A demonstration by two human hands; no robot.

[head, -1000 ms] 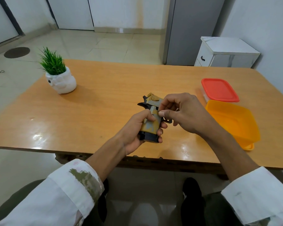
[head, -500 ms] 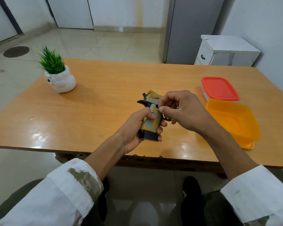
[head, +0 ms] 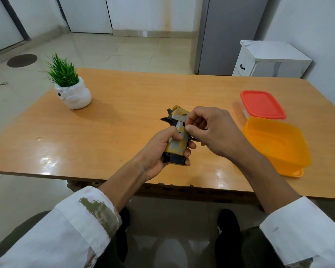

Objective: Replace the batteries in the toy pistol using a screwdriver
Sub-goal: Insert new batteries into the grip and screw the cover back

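Observation:
A tan and grey toy pistol (head: 177, 140) with a black base is held over the middle of the wooden table (head: 124, 117), its grip pointing toward me. My left hand (head: 159, 151) is wrapped around the grip from the left. My right hand (head: 211, 132) comes in from the right, with thumb and fingers pinched at the upper part of the grip, on a panel there. The barrel end is hidden behind my right hand. I see no screwdriver and no batteries.
An orange plastic tub (head: 277, 144) stands at the right near the front edge, and behind it a clear box with a red lid (head: 262, 104). A small plant in a white pot (head: 72, 89) is at the far left. A white cabinet (head: 269, 59) stands beyond the table.
Both hands and the pistol have shifted slightly away from me. My right fingertips stay pinched at the grip's upper part.

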